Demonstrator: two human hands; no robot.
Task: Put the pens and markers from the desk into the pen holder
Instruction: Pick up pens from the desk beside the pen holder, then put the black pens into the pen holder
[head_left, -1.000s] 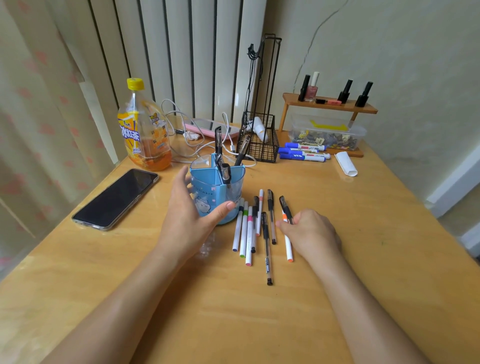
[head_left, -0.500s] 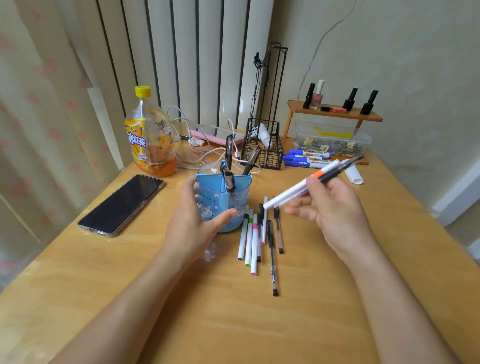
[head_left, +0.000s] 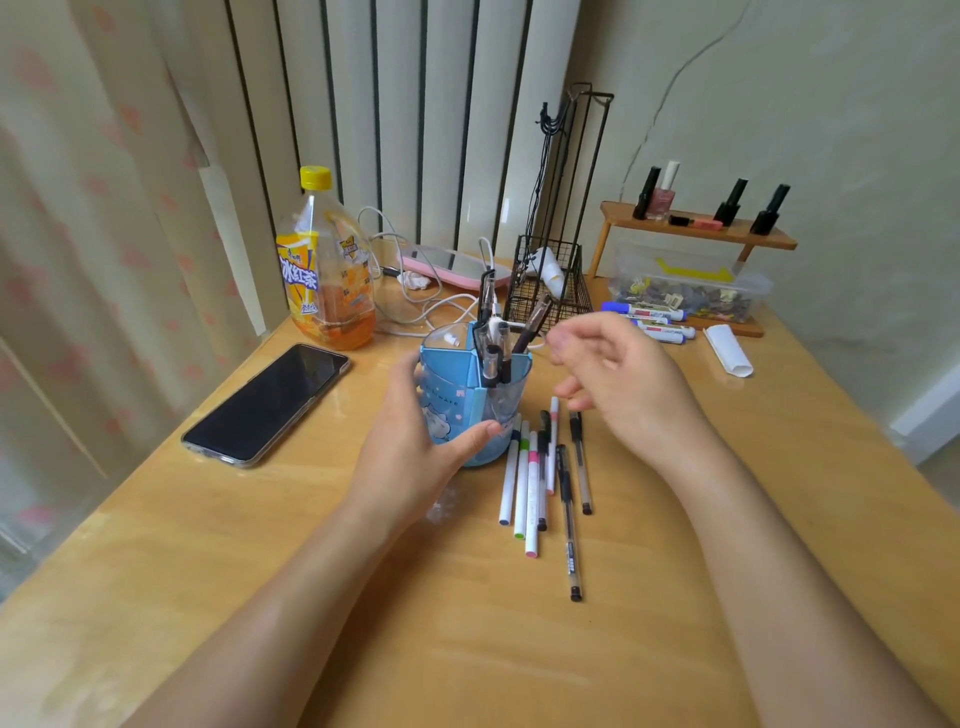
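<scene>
A blue pen holder (head_left: 457, 415) stands at mid-desk with several pens upright in it. My left hand (head_left: 410, 457) is wrapped around its near-left side. My right hand (head_left: 618, 384) hovers just right of the holder's rim, blurred, fingers loosely apart and nothing visible in them. Several pens and markers (head_left: 535, 478) lie side by side on the desk just right of the holder, below my right hand. One black gel pen (head_left: 569, 525) reaches nearest to me. Blue-capped markers (head_left: 649, 319) lie at the back right.
A phone (head_left: 270, 400) lies to the left and an iced-tea bottle (head_left: 327, 275) stands behind it. Cables (head_left: 415, 306), a black wire basket (head_left: 550, 286), a clear plastic box (head_left: 685, 291), a small wooden shelf with nail polish bottles (head_left: 696, 228) and a white roll (head_left: 730, 351) crowd the back.
My right hand picked up a white orange-banded marker and a black pen, carried them to the holder, and now holds nothing. My left hand stayed on the holder.
</scene>
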